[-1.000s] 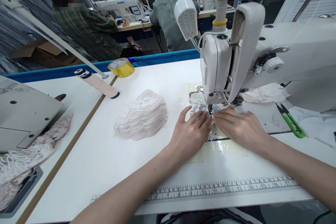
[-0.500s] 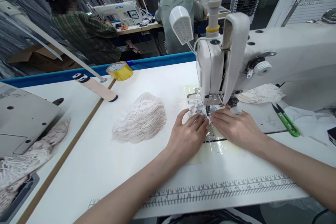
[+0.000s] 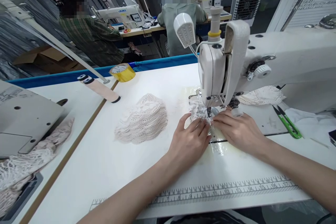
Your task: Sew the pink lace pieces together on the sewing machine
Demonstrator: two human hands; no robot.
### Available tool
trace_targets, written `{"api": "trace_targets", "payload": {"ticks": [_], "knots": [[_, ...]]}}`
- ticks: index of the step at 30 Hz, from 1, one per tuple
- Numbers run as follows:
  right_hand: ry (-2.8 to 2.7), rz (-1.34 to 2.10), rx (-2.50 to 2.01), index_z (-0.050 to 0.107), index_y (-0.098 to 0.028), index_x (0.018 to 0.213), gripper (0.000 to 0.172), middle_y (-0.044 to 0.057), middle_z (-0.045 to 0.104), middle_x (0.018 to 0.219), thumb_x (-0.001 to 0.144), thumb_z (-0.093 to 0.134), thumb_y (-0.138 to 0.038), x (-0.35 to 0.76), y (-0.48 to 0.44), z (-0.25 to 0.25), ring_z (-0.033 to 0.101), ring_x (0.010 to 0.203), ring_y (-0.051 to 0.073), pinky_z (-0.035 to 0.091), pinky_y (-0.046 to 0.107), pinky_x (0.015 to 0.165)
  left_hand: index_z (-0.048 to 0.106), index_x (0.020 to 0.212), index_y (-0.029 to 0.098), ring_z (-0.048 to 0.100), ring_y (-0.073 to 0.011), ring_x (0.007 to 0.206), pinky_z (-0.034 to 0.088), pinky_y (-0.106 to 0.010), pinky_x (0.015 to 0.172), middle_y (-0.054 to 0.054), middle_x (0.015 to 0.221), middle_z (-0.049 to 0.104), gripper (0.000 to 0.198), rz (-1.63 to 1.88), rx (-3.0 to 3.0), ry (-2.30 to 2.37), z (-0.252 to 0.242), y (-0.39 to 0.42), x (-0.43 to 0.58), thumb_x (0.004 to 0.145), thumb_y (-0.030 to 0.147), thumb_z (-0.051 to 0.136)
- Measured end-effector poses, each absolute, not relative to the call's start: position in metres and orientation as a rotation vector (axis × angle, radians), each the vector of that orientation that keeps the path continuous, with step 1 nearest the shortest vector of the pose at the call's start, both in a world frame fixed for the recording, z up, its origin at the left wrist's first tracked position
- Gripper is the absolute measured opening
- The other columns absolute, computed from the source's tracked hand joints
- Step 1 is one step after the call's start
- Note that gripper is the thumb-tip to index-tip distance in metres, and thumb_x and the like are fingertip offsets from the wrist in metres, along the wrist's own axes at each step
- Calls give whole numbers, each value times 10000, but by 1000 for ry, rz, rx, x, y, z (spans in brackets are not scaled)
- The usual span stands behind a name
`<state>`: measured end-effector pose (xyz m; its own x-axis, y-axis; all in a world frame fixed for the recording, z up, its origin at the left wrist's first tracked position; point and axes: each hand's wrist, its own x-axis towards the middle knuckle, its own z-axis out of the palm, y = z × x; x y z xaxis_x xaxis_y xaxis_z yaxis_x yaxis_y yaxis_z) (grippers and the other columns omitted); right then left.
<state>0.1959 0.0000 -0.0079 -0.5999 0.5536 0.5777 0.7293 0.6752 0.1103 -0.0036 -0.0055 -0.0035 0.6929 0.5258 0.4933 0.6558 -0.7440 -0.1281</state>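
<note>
A piece of white lace (image 3: 198, 111) lies under the presser foot (image 3: 209, 111) of a white sewing machine (image 3: 214, 66). My left hand (image 3: 189, 140) presses on its near left edge, fingers bent and bunched, thumb held out to the side. From the right, my right hand (image 3: 238, 126) has its fingers together at the lace beside the foot; its fingertips are partly hidden. Both hands are closed on the lace, close to the needle. A fanned stack of lace pieces (image 3: 143, 120) rests on the table left of my left hand.
Green thread snips (image 3: 290, 124) lie right of the machine bed, near more lace (image 3: 262, 95) behind. A thread cone (image 3: 99, 89) and yellow tape (image 3: 123, 72) sit at the back left. A ruler strip (image 3: 220, 191) runs along the front edge. Two people work beyond.
The whole view has shifted slightly, with things sitting a little lower and further right. A bit more lace shows above my left fingers. Both hands stay at the needle.
</note>
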Motion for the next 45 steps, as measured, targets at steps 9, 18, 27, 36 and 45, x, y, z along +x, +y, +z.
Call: {"api": "trace_targets", "payload": {"ticks": [9,18,27,36,45], "knots": [[-2419,-551,-1025,691,-142,936,318,17,724,992,804,447,14,196,4,-8,648,784,150,465,315,780,644,1097,165,636,-196,1025,301,-441,1043,-58,1104,702,238,-632,-2647,-1011,-6,1,-3,935,247,490],[-2436,-598,-1059,689,-160,998,291,6,719,1043,825,492,-33,199,5,-9,658,832,163,455,343,868,630,1131,151,625,-204,1046,287,-459,1037,-61,1151,684,267,-612,-2645,-1036,-9,12,-4,952,262,466],[-2409,-622,-1118,702,-163,978,262,31,744,905,846,492,-77,203,6,-6,662,777,173,440,364,887,580,1197,159,577,-215,1127,330,-448,1036,-56,1199,657,294,-613,-2643,-1081,-10,18,-7,956,279,461],[-2364,-122,-1053,565,-171,1213,388,66,678,1137,878,409,-54,198,0,-10,652,961,185,533,325,761,601,875,123,612,-216,869,470,-339,772,-81,926,664,171,-327,-2640,-1385,10,18,-16,916,84,439],[-2149,1188,-1010,654,-226,940,187,31,688,916,868,583,-383,159,-17,32,641,849,176,538,352,767,577,826,209,470,-113,546,328,-235,487,27,650,553,220,-325,-3486,-1603,82,2,-58,945,304,417]]}}
